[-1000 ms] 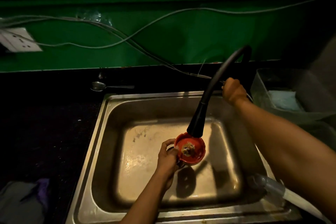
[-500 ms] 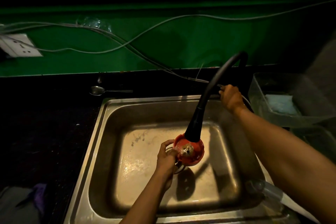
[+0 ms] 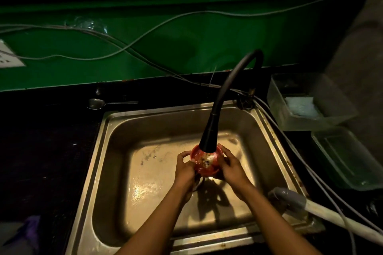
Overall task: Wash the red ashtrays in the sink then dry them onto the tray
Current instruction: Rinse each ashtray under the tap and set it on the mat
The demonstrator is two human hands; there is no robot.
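We hold the red ashtray (image 3: pixel 207 161) over the middle of the steel sink (image 3: pixel 128 172), right beneath the black faucet (image 3: pixel 209 134), with dark bits lying inside it. Our left hand (image 3: pixel 184 170) curls round its left rim and our right hand (image 3: pixel 232 168) cups its right side. A spoon (image 3: pixel 97 103) lies on the dark surface (image 3: pixel 41 151) behind the sink, and clear tubs (image 3: pixel 306 105) stand to the right.
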